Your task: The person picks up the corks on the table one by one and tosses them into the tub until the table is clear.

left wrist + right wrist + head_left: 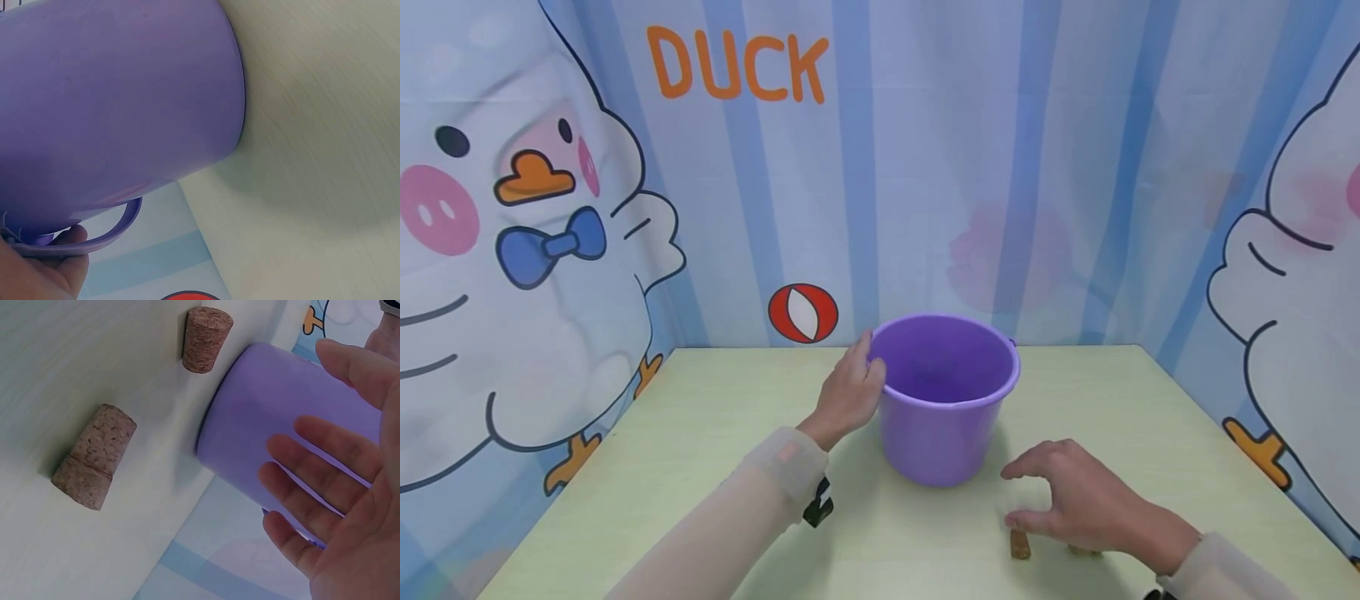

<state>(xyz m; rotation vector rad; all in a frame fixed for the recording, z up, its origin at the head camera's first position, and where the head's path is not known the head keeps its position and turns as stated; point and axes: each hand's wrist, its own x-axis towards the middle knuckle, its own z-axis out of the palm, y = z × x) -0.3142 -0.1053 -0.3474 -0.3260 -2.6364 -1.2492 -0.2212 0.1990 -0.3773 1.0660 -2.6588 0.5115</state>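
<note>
A purple plastic bucket [936, 442] stands upright on the table, its mouth facing up. My left hand [850, 392] grips its rim on the left side. In the left wrist view, fingers [76, 269] curl about the bucket's purple handle [112, 237] near the rim. My right hand [1078, 500] hovers to the right of the bucket, thumb and fingers apart, holding nothing. Below it lie two cork stoppers: a tapered cork [206, 339] nearer the bucket and a larger cork [97, 456] with a ridge around it. In the head view the right hand partly covers both.
The pale yellow table [722, 467] ends at a blue striped curtain [925, 167] behind the bucket. Duck-printed cloth panels [467, 367] rise along both sides. A dark wrist strap [818, 502] sits under the left sleeve.
</note>
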